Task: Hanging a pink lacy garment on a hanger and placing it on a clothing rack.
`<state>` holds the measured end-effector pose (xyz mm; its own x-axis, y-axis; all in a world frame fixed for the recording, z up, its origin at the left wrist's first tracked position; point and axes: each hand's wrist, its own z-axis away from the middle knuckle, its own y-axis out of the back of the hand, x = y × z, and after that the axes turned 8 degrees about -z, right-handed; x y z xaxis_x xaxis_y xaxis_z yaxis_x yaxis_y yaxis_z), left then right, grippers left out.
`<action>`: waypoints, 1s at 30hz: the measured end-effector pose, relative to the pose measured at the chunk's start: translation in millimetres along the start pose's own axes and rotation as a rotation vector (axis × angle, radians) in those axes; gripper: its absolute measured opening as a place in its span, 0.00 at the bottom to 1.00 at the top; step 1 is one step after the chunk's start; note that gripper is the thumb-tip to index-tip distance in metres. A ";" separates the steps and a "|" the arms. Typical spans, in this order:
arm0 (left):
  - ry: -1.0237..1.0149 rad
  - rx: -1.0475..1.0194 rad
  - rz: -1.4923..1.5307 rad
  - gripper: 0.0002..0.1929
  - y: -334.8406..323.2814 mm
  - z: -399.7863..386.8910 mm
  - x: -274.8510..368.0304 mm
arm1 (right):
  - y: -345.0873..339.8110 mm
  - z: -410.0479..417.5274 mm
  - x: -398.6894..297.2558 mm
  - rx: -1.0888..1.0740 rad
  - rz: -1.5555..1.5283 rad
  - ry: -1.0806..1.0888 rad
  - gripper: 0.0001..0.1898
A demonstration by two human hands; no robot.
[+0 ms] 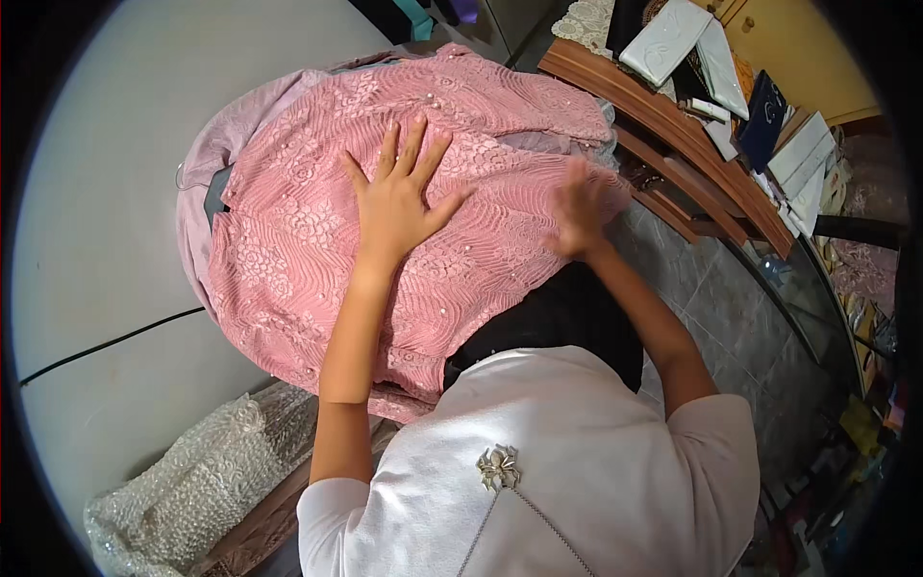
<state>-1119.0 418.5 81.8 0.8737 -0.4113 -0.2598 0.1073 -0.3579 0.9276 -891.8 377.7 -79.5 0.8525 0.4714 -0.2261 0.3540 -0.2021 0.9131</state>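
A pink lace garment (310,209) with small pearl beads and floral patterns is spread out before me. My left hand (400,195) lies on its middle with the fingers spread and the palm down. Toward the garment's right end is my right hand (579,213), blurred, its fingers apart; whether it touches the lace I cannot tell. Neither hand holds anything. Under the pink lace, a pale mauve cloth (216,141) shows at the left. A metal hanger hook (180,178) sticks out there, beside a dark grey piece (216,195) at the neckline.
A beaded silvery-white garment (195,476) lies at lower left by a pale wall (108,216). At right, a brown wooden shelf unit (670,115) bears white packets (667,43) and a dark blue folder (762,121). Grey floor tiles (721,310) show below it.
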 end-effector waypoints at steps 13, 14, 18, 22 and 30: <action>-0.028 -0.055 0.009 0.41 3.8 1.7 -3.2 | -1.4 -53.0 45.2 0.631 -0.507 -0.295 0.40; -0.026 -0.051 0.012 0.42 4.1 2.1 -4.0 | 14.7 -64.4 16.8 0.541 -0.623 -0.016 0.38; 0.012 -0.057 0.050 0.44 14.2 4.4 -4.3 | 41.0 -87.1 21.2 -0.474 -0.317 0.289 0.32; -0.036 -0.036 0.058 0.45 12.8 -6.7 4.0 | -3.0 -94.5 86.8 0.487 -0.534 -0.884 0.34; -0.013 -0.047 0.061 0.37 15.5 -1.0 -2.1 | 56.2 -154.2 5.0 -0.110 -0.680 0.317 0.29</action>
<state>-1118.6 414.6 97.0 0.8732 -0.4420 -0.2051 0.0762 -0.2919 0.9534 -927.0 501.0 23.0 0.3024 0.6892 -0.6585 0.7077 0.3005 0.6394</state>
